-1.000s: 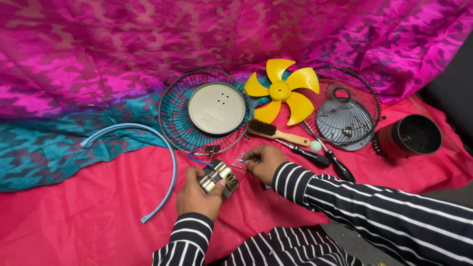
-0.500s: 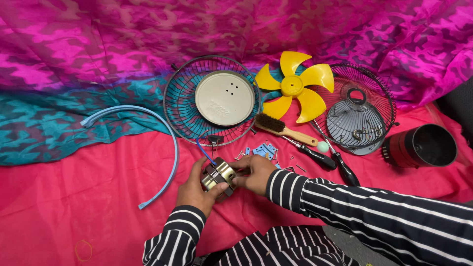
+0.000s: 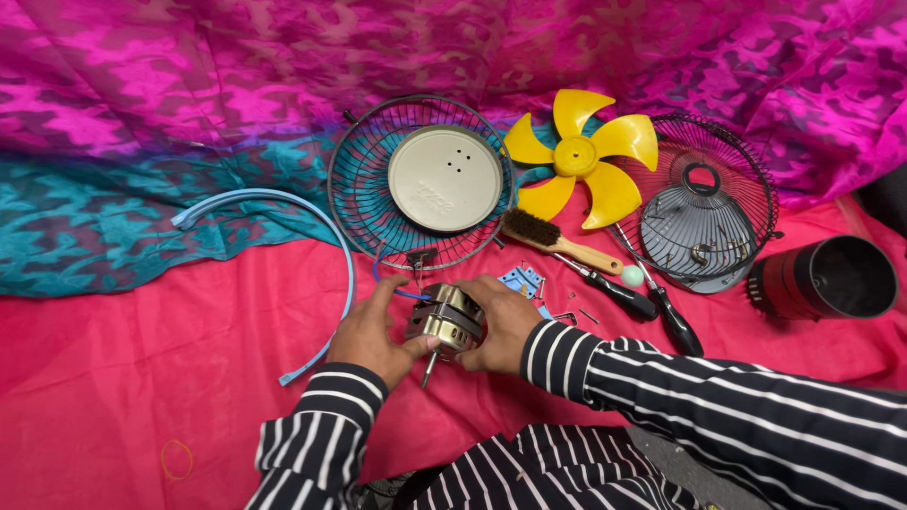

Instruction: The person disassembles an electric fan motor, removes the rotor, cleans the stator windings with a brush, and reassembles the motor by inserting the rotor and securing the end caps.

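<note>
- Both hands grasp a small metal fan motor (image 3: 444,321) low in the middle of the view: the left hand (image 3: 373,331) cups its 9 o'clock side, the right hand (image 3: 501,321) its 3 o'clock side, shaft pointing toward 6 o'clock.
- The motor sits just above the red cloth (image 3: 142,378) covering the surface.
- At 12 o'clock lies a wire fan guard (image 3: 364,189) with a cream disc.
- At 1 o'clock: a brush (image 3: 548,243), then a yellow fan blade (image 3: 578,156).
- At 3 o'clock: two screwdrivers (image 3: 675,326).
- At 10 o'clock: a blue curved strip (image 3: 335,246).
</note>
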